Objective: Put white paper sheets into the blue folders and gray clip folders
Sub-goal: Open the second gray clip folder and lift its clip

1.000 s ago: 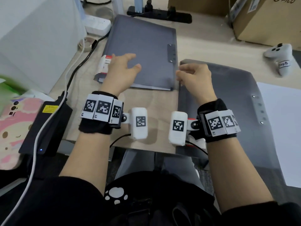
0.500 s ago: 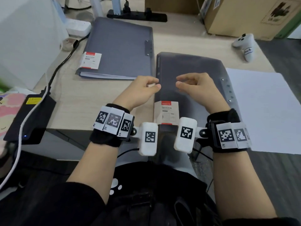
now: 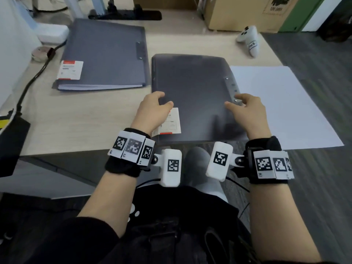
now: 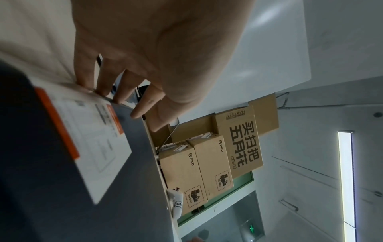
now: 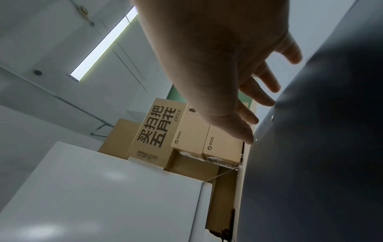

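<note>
A closed gray clip folder [image 3: 192,88] lies in front of me at the table's near edge, with a white label [image 3: 171,121] at its left side. My left hand [image 3: 152,111] rests its fingertips [image 4: 118,99] on the folder's left edge by the label [image 4: 89,139], and the thumb stays lifted. My right hand [image 3: 245,109] hovers with straight, spread fingers [image 5: 246,131] at the riveted clip strip [image 3: 231,88] on the right side. A white paper sheet [image 3: 282,103] lies flat just right of the folder. A second folder [image 3: 104,54] with paper inside sits at the back left.
A white controller [image 3: 249,40] and cardboard boxes [image 3: 238,12] stand at the back right. At the left are a white box [image 3: 13,44], a power strip [image 3: 53,33], a cable and a black adapter [image 3: 11,145]. The table's near edge runs under my wrists.
My left hand left the back-left folder and came to the near folder's left edge. My right hand slid right to the clip strip. The hands spread apart.
</note>
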`<action>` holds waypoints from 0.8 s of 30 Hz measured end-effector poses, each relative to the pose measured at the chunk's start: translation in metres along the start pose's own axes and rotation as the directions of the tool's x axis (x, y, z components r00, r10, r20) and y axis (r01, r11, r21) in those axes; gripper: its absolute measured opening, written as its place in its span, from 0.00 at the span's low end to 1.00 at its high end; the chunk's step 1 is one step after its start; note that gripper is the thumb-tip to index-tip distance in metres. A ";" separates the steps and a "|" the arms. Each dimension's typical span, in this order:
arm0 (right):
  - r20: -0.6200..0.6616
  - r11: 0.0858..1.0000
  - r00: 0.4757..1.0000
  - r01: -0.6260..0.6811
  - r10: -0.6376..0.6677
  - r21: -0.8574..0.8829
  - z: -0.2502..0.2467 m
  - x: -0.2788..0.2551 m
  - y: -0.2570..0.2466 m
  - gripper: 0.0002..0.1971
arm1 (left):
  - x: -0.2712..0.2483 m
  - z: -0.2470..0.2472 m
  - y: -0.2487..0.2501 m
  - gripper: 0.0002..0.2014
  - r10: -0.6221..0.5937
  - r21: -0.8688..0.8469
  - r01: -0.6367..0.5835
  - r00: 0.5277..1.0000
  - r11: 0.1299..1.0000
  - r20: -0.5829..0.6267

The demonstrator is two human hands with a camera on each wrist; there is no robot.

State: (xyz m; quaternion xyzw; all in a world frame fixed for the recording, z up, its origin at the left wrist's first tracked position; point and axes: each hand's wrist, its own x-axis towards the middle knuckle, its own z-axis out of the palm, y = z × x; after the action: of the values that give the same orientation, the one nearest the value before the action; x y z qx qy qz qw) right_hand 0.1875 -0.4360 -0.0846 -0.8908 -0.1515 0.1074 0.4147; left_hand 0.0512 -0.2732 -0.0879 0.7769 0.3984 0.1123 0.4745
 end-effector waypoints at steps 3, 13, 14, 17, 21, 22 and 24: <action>0.012 0.999 0.999 -0.030 0.030 -0.013 -0.005 -0.003 0.006 0.25 | -0.001 0.007 0.000 0.25 0.010 0.022 -0.009 1.000 1.000 -0.023; -0.162 0.937 0.986 0.086 -0.032 0.338 -0.024 -0.009 0.005 0.20 | -0.001 0.010 0.004 0.26 -0.054 -0.137 0.043 0.995 0.990 -0.079; -0.178 0.903 0.983 0.118 -0.047 0.413 -0.027 -0.009 0.003 0.19 | -0.001 0.009 0.004 0.25 -0.063 -0.150 0.049 0.995 0.987 -0.083; -0.168 0.727 0.985 0.148 -0.046 0.670 -0.035 -0.014 -0.002 0.15 | 0.002 0.006 0.003 0.22 -0.073 -0.198 0.052 0.992 0.979 -0.099; -0.080 0.372 0.996 0.059 0.043 0.926 -0.035 -0.023 -0.014 0.16 | 0.004 0.003 0.002 0.18 -0.081 -0.268 0.055 0.993 0.962 -0.087; -0.057 0.294 0.997 0.042 0.044 0.955 -0.033 -0.025 -0.018 0.16 | 0.004 0.002 0.002 0.19 -0.080 -0.273 0.055 0.993 0.960 -0.083; -0.033 0.191 0.999 0.030 0.012 0.981 -0.028 -0.029 -0.027 0.18 | 0.004 -0.002 0.001 0.20 -0.080 -0.284 0.058 0.995 0.957 -0.066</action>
State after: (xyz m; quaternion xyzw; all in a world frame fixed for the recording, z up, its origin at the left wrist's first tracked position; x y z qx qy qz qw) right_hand 0.1640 -0.4497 -0.0447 -0.4242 -0.0468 0.1619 0.8897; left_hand 0.0526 -0.2693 -0.0870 0.6821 0.4231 0.1811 0.5682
